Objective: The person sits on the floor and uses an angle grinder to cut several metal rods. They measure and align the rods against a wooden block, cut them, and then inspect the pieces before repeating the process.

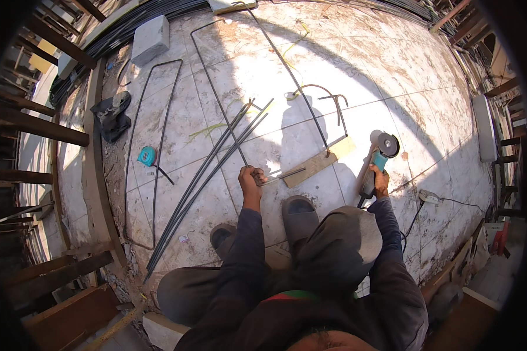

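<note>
My left hand is closed around the near corner of a long bent steel rod, which reaches away over the tiles. One short end of the rod sticks out to the right of my fist, above a wooden board. Gripped in my right hand is a teal and black angle grinder, its disc at the far end. The grinder sits right of the board, apart from the rod. Whether its disc is spinning cannot be made out.
Several straight rods lie left of my feet. Beyond them are a bent rod frame, a teal tape measure, a dark bag and a pale block. A corded socket lies right. Timber borders the floor.
</note>
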Available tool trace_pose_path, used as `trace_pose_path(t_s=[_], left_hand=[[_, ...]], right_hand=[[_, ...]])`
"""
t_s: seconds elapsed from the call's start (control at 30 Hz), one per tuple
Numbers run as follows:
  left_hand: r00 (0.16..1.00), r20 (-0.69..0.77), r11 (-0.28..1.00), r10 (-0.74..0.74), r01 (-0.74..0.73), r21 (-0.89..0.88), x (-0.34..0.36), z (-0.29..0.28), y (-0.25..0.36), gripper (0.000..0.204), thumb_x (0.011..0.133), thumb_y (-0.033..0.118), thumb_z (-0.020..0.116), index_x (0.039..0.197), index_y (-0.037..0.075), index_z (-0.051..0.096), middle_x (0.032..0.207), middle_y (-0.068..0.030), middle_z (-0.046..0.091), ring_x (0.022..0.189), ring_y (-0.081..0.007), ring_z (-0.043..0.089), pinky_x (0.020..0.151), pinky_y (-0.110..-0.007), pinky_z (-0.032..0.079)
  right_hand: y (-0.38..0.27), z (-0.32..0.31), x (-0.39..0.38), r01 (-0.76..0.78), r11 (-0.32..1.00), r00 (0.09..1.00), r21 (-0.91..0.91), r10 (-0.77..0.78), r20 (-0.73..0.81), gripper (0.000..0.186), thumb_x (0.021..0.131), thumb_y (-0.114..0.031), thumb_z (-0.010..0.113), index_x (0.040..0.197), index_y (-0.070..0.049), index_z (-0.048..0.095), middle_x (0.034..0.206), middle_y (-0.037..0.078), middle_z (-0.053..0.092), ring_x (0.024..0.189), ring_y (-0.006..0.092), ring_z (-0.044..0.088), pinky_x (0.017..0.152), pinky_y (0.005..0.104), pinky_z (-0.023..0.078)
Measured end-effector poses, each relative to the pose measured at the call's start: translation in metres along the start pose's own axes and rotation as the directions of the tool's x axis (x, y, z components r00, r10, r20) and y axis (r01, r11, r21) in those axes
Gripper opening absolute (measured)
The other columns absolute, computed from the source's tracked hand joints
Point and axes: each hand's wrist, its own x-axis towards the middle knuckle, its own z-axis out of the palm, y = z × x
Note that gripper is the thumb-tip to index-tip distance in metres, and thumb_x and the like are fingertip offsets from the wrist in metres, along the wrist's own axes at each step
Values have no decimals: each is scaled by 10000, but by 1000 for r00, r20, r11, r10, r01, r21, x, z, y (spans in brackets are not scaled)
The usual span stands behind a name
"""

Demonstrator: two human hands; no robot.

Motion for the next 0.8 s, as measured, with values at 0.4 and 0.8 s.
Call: trace_pose_path(t_s=[0.4,0.8], left_hand=[[993,111,997,-49,55,-54,0,18,42,243,1029,227,358,1036,61,535,669,-83,593,424,-92,339,387,-262,286],[996,85,1000,2,-3,18,-7,33,59,264,1027,317,431,951,81,522,558,6,437,417,-80,317,363,-245,238]], right_hand=[[9,-1,-3,93,954,983,-284,-134,-128,582,677,-448,752,938,67,684,878,176,702,826,289,664,789,358,490],[5,9,-31,255,885,922,-390,-344,-177,520,787,-382,742,1047,61,659,976,192,693,923,311,658,844,388,483]])
